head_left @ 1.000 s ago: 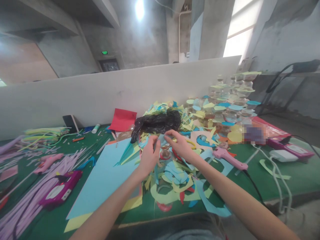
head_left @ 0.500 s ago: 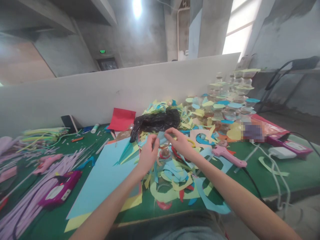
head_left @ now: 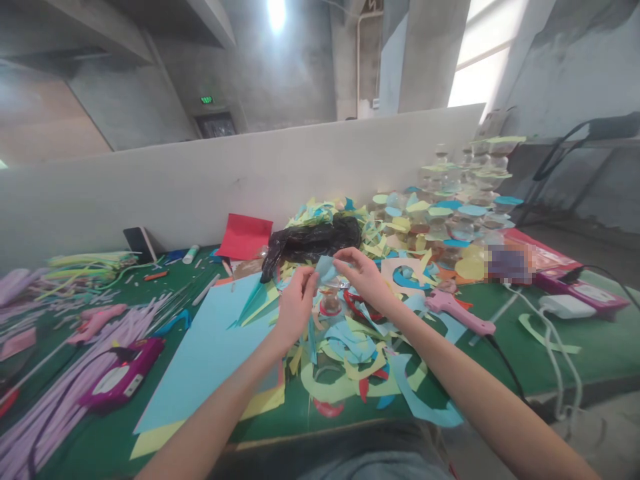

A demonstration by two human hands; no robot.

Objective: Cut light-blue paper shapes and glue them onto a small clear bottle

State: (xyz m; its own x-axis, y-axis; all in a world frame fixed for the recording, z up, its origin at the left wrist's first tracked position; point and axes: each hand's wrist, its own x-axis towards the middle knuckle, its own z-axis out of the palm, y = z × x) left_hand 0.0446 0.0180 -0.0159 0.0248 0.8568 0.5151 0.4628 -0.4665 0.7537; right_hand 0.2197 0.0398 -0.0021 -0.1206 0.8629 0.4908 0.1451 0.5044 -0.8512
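Observation:
My left hand [head_left: 295, 308] and my right hand [head_left: 364, 279] are both pinched on one small light-blue paper piece [head_left: 326, 268], held between them above a pile of paper scraps [head_left: 350, 340]. Under the paper stands a small clear glass jar [head_left: 330, 303] with a red ring at its base. A black plastic bag [head_left: 313, 243] lies just behind my hands.
A large light-blue sheet [head_left: 210, 353] lies at left on the green table [head_left: 575, 347]. Pink glue guns [head_left: 457, 312] [head_left: 95, 321], purple strips [head_left: 55, 400], a magenta device [head_left: 123, 377], a red sheet [head_left: 246, 237] and rows of paper-capped jars [head_left: 450, 213] surround the pile. A white partition [head_left: 200, 187] runs behind.
Both hands have lifted the blue paper piece slightly and drawn closer together. The view has shifted a little.

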